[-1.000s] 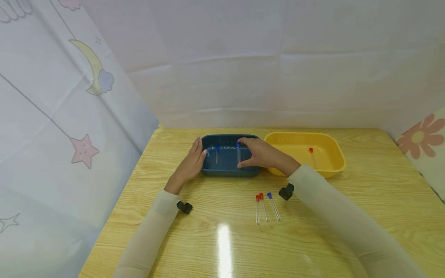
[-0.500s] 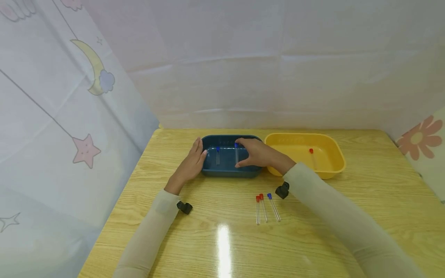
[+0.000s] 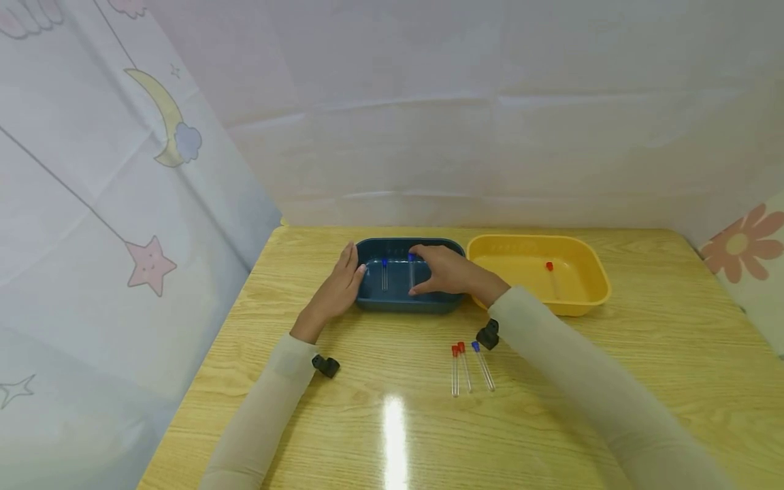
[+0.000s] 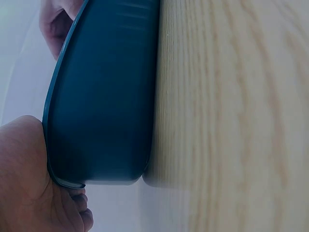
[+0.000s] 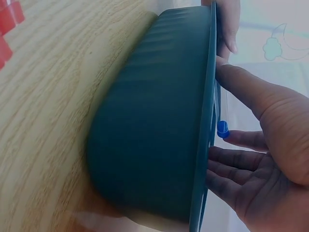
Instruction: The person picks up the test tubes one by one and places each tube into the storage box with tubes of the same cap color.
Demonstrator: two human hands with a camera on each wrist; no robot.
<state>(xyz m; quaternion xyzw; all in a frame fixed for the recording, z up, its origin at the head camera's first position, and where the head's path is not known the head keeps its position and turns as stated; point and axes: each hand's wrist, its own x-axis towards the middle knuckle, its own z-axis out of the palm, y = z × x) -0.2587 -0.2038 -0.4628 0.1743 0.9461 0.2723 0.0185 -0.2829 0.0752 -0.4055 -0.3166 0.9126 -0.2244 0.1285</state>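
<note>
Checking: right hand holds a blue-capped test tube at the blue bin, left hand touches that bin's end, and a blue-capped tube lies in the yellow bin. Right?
No: the test tube in the yellow bin has a red cap, as the head view shows. The rest stands: right hand holding a blue-capped test tube at the blue bin, left hand touching that bin's end.

glossy wooden table (image 3: 343,422); smooth plastic blue bin (image 3: 398,306), yellow bin (image 3: 520,262); shiny clear tubes (image 3: 484,367); creased cloth backdrop (image 3: 392,150)
</note>
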